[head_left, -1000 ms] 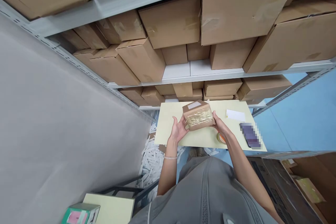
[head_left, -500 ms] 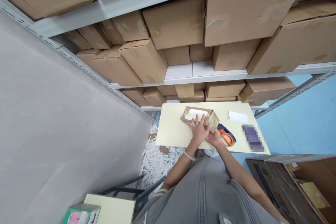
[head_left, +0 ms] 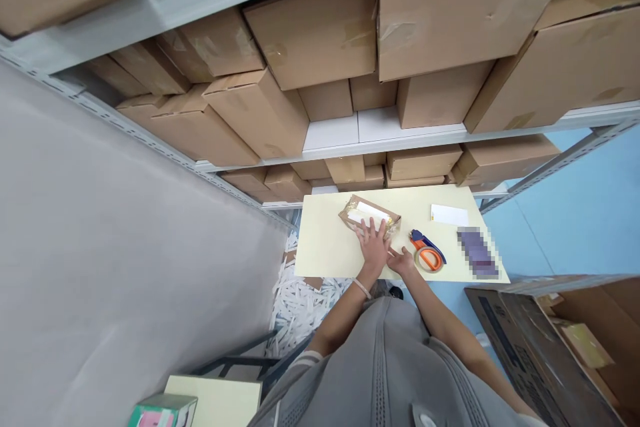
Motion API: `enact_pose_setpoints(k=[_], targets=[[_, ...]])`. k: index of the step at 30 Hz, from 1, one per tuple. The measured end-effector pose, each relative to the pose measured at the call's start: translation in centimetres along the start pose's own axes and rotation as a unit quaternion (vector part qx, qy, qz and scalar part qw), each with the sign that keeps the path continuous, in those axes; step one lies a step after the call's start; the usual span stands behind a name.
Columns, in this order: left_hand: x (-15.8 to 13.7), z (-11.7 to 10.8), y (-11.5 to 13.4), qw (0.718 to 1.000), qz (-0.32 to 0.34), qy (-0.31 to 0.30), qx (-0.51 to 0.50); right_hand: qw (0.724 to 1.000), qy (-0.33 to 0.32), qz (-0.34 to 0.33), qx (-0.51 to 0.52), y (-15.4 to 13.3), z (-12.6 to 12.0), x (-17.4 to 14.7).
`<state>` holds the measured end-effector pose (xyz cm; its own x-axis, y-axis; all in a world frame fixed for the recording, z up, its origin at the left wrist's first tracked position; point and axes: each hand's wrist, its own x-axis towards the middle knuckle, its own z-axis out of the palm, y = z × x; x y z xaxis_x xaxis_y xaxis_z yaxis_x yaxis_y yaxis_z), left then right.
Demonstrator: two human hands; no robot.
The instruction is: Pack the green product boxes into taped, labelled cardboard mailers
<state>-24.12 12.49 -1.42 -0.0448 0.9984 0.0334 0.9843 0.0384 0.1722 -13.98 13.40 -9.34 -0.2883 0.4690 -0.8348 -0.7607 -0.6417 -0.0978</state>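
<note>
A small cardboard box (head_left: 347, 213) with clear tape over its edges lies slightly turned on the pale yellow table (head_left: 325, 257). White paper slips or labels (head_left: 370, 212) show on its upper side. My left hand (head_left: 374, 248), fingers spread, rests on the near side of the box. Just right of it, my right hand (head_left: 401, 262) is half turned palm up, fingers apart, holding nothing and clear of the box. Beside the right hand sits an orange and blue tape dispenser (head_left: 428, 253) with a roll of tape in it.
A white card (head_left: 449, 215) and a blurred-out purple item (head_left: 478, 252) lie at the table's right. Behind rises a metal shelf (head_left: 390, 141) filled with cardboard boxes (head_left: 315, 27). Shredded white paper (head_left: 305, 307) covers the floor at left. A large open carton (head_left: 590, 327) stands at lower right.
The box has moved left and turned flatter onto the table. My right hand has let go of its right end and drawn back. The whole view has shifted slightly.
</note>
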Motion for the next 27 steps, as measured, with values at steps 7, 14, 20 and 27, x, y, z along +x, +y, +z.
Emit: enact_pose_setpoints(k=[7,14,20,27], targets=[[1.0,1.2,-2.0,0.999,0.017,-0.02,0.032,0.999,-0.029,-0.036,-0.021,-2.6,-0.2,-1.8],[1.8,-0.2,-0.1,0.998,0.048,-0.049,0.003,0.977,-0.012,-0.164,-0.139,-7.6,-4.0,-4.0],[8.6,-0.9,3.5,0.982,0.185,-0.041,-0.012,0.96,0.006,-0.25,-0.128,-11.1,-8.0,-5.4],[16.4,4.6,10.3,0.93,0.344,-0.127,0.005,0.918,0.115,-0.35,-0.148,-14.8,-8.9,-6.0]])
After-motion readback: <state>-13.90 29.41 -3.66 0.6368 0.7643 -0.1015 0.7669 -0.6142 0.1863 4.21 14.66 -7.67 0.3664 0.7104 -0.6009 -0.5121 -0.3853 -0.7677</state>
